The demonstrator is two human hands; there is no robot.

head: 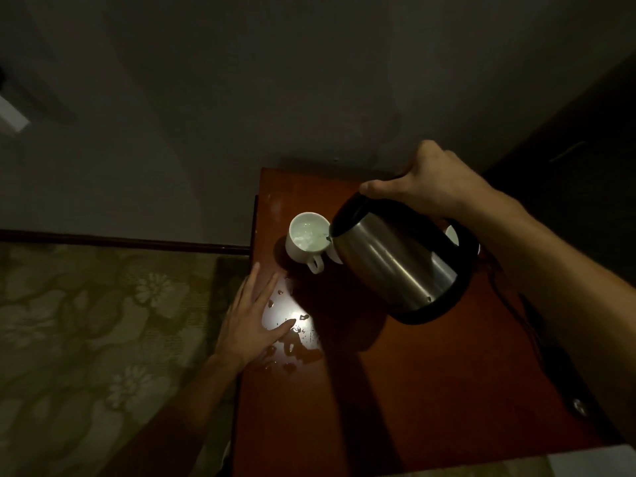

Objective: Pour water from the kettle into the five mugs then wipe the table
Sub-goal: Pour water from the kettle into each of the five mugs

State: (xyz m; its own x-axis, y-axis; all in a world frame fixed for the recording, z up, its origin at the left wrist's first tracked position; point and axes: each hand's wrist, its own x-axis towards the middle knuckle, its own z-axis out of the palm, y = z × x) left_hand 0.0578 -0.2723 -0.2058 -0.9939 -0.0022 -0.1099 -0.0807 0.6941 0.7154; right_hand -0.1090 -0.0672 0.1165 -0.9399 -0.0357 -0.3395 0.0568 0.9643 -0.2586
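Note:
My right hand (426, 187) grips the black handle of a steel kettle (395, 259), which is tilted left with its spout over a white mug (306, 239). Water lies in that mug, and its handle points toward me. A second white mug (453, 235) peeks out behind the kettle, mostly hidden. Flat on the left edge of the red-brown table (395, 390) rests my left hand (251, 318), fingers straight, beside spilled water drops (296, 339) that shine in a bright patch of light.
A grey wall stands close behind the table. A patterned carpet (86, 332) covers the floor to the left. A dark cord (537, 325) runs along the table's right side, under my right forearm.

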